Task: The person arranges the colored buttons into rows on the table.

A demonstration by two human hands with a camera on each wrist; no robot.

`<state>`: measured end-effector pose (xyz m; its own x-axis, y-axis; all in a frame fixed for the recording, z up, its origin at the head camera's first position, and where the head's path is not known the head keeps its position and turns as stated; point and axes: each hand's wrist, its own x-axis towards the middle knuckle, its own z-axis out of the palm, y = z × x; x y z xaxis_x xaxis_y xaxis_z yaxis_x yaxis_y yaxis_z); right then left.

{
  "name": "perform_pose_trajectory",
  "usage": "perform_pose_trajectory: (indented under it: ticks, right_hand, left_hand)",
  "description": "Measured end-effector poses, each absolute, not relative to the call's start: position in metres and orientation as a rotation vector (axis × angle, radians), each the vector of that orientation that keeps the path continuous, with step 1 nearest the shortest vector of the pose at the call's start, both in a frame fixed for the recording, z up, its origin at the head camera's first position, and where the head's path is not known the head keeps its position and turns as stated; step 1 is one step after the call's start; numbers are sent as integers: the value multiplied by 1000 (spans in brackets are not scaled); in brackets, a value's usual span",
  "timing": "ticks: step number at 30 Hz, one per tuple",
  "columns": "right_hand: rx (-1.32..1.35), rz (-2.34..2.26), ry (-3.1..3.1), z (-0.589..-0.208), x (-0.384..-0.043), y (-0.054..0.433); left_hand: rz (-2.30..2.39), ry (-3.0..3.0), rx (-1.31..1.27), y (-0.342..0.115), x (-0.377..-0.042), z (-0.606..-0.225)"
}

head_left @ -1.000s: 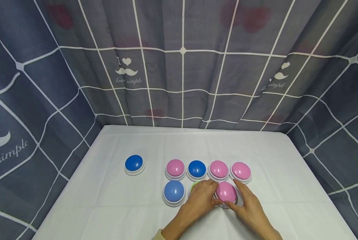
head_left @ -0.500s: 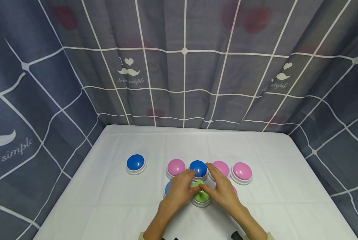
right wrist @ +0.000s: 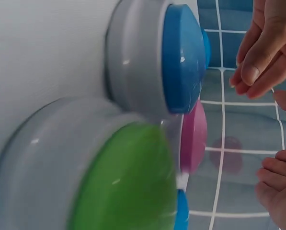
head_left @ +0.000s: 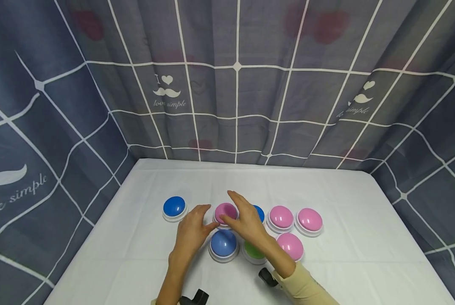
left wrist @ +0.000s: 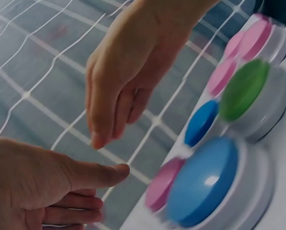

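Observation:
My left hand (head_left: pixel 191 232) and right hand (head_left: pixel 249 222) hover either side of a pink dome button (head_left: pixel 225 209) in the back row. Their fingers are relaxed, with nothing between them. In the left wrist view both hands hang above the buttons, apart from them. A light blue button (head_left: pixel 223 242) stands in front of that pink one. Right of it sits a green button (head_left: pixel 252 250), partly covered by my right forearm. A darker blue button (head_left: pixel 260 213) shows behind my right hand, mostly hidden. Every button has a round white base.
More pink buttons stand to the right: two in the back row (head_left: pixel 281 217) (head_left: pixel 310 219) and a front pink button (head_left: pixel 290 245). A lone blue button (head_left: pixel 174 206) sits at the left. Dark checked curtains (head_left: pixel 212 93) surround the white table (head_left: pixel 143 254).
Both hands have moved left, from the front pink button, past the green one, to above the back-left pink button. The buttons keep their places; the view has shifted slightly.

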<state>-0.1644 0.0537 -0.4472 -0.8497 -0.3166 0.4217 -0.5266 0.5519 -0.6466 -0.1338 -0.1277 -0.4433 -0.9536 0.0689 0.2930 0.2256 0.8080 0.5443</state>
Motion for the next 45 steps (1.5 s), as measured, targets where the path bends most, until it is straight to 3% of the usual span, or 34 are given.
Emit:
perform_pose_trajectory:
  ticks: [18, 33, 45]
  right_hand:
    - [799, 1200, -2773, -449, -190, -16]
    - [894, 971, -2998, -474, -212, -47]
    - [897, 957, -3095, -471, -217, -60]
  left_hand:
    - [-884, -2768, 136, -219, -137, -448]
    - [-1000, -2914, 165, -242, -148, -475]
    - [-1047, -2918, 140, -248, -155, -484]
